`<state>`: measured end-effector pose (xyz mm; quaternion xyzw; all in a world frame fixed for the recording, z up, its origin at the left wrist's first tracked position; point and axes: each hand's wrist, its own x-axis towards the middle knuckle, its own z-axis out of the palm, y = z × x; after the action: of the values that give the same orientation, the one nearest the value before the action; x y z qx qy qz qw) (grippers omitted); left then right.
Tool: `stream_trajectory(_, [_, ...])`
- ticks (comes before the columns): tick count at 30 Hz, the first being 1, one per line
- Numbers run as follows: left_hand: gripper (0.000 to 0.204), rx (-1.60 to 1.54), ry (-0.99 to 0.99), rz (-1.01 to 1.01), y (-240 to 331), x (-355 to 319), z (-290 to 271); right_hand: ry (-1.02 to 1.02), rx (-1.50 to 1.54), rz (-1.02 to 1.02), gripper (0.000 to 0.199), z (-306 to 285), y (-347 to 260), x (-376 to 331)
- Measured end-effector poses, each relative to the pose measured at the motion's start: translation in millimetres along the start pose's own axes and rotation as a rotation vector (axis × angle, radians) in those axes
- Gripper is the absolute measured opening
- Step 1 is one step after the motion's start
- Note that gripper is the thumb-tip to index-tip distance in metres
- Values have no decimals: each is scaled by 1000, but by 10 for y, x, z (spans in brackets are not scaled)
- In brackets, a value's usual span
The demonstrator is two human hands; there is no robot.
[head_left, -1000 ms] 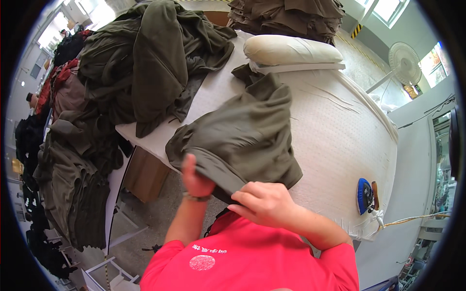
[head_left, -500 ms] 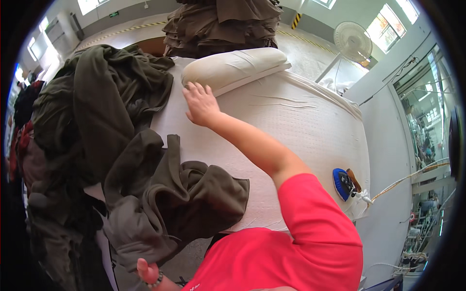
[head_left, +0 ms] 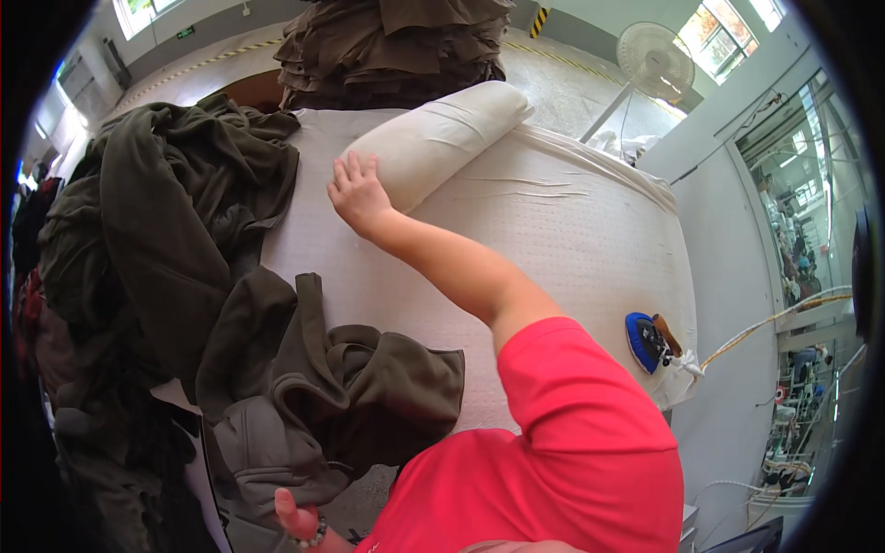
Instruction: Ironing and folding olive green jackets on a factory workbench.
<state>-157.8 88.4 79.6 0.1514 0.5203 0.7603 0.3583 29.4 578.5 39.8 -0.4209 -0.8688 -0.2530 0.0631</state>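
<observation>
My right hand [head_left: 358, 192] lies flat, fingers spread, on the white padded ironing table [head_left: 553, 240]. It touches the near side of a white padded roll [head_left: 433, 138] and holds nothing. A crumpled olive garment [head_left: 341, 387] lies at the table's near left corner and hangs over the edge. My left hand [head_left: 293, 518], with a bead bracelet at the wrist, shows just below that garment's hanging part. Its fingers are hidden, so its grip is unclear.
A large heap of olive garments [head_left: 157, 221] covers the table's left side. A stack of folded dark garments [head_left: 387, 46] stands beyond the far end. A blue iron [head_left: 650, 341] with a cord rests at the right edge. A standing fan [head_left: 654, 60] is on the floor behind.
One second ago both hands held the olive garment spread at the table's front. It now lies crumpled at the near left, and my right arm has stretched out to the white roll.
</observation>
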Motion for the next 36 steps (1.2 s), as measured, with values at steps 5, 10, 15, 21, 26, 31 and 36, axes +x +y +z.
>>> stream_trajectory(5, [66,55,-434,156,44,98,265,81,182,-89,36,-865,649,-2094])
stream_trajectory(10, [61,148,-724,218,13,44,587,85,157,86,44,-1228,1266,-3616])
stream_trajectory(15, [67,441,-1272,612,160,126,1295,3,814,394,60,-1651,455,-3947])
stream_trajectory(21, [80,-547,-859,39,-77,-1250,2649,413,1322,201,74,-2464,-27,-3960])
stream_trajectory(26, [90,-1480,-488,-278,-99,-1983,3241,399,1504,448,75,-2452,264,-4285])
stream_trajectory(31, [88,16,-1268,521,-199,-1941,3058,510,1576,497,74,-2275,708,-4523])
stream_trajectory(36, [72,-466,-1456,652,-255,-2289,3308,779,1801,606,69,-2470,870,-4551])
